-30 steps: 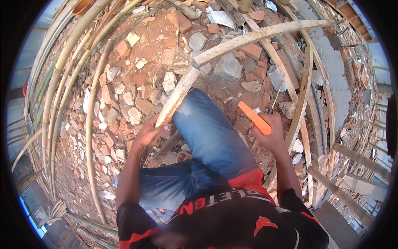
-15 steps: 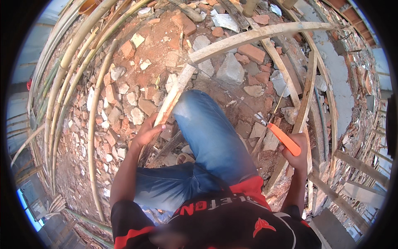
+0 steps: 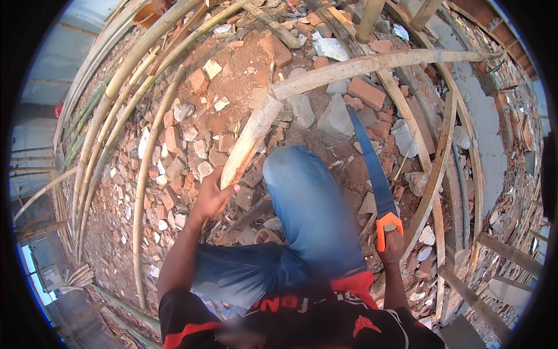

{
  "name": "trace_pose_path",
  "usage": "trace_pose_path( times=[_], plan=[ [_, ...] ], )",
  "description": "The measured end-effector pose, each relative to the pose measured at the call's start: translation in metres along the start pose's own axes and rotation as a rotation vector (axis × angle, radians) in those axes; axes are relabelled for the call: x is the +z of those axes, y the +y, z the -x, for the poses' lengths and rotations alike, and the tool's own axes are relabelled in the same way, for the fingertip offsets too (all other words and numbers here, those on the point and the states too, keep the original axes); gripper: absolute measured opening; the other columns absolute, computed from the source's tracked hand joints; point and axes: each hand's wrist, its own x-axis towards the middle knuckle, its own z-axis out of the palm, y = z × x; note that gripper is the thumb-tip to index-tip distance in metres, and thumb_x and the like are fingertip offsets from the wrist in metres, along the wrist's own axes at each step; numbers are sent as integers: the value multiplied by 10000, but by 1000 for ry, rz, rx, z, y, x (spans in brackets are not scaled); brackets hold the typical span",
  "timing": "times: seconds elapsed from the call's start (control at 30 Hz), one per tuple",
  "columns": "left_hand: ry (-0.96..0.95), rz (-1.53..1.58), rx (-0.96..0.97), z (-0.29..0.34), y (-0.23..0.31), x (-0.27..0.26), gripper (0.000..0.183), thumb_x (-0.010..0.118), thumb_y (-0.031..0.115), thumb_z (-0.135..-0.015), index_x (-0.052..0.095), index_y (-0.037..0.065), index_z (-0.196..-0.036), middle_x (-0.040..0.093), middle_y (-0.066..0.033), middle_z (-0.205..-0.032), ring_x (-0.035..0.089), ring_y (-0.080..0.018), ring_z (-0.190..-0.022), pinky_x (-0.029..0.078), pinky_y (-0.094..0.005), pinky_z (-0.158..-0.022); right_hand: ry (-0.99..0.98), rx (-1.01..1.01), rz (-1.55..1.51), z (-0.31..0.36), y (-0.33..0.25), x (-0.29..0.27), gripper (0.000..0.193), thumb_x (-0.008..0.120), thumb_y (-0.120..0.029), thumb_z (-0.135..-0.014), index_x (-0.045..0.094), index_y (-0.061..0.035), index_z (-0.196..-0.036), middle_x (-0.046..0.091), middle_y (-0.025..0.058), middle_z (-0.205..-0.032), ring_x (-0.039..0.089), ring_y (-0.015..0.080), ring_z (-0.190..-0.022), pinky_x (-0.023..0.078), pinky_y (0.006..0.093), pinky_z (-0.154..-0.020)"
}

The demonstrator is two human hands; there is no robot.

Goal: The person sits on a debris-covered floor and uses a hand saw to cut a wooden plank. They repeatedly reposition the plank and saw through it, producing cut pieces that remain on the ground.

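Observation:
My right hand (image 3: 391, 247) is closed round the orange handle of a handsaw (image 3: 372, 163). Its blue blade points away from me, to the right of my bent knee, apart from any wood. My left hand (image 3: 213, 196) grips the near end of a pale wooden piece (image 3: 251, 138), thumb on top and fingers mostly hidden beneath. The far end of this piece meets a long wooden beam (image 3: 360, 65) that runs off to the right at an angle. Whether the two are joined there, I cannot tell.
Broken bricks (image 3: 366, 93) and concrete chunks (image 3: 335, 118) litter the ground ahead. Long bamboo poles (image 3: 152, 174) lie on the left. Wooden planks (image 3: 435, 168) lean on the right, close to the saw. My knee (image 3: 299, 174) sits between both hands.
The saw has turned from edge-on to showing its broad blade, pointing forward, and my right hand has shifted slightly left and nearer me. My left hand keeps its hold on the wooden piece.

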Motion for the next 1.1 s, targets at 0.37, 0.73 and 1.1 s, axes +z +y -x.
trace_pose_path(
  times=[0.37,0.73,1.1],
  plan=[
    [-45,-211,-138,-2,17,-2,731,849,224,-782,534,-76,-1370,661,-168,-1255,590,-208,-1165,433,-357,-1053,-519,73,57,-92,18,61,348,768,-138,-798,621,-41,-1099,617,152,-1112,590,381,-1081,489,479,-941],
    [-43,-428,-102,-21,34,-18,647,792,229,-744,551,-21,-1290,699,-267,-1038,708,-346,-963,533,-418,-880,-513,-543,62,-479,-115,19,639,860,-249,-687,638,-128,-1274,724,119,-1078,687,322,-1066,540,470,-904],
    [233,-536,-26,0,94,-53,691,802,214,-651,526,-30,-1235,669,-301,-992,653,-479,-983,518,-488,-879,-37,-754,-162,-492,-137,-50,598,849,-151,-678,677,-147,-1251,742,67,-1130,707,295,-992,565,407,-848]
  ],
)
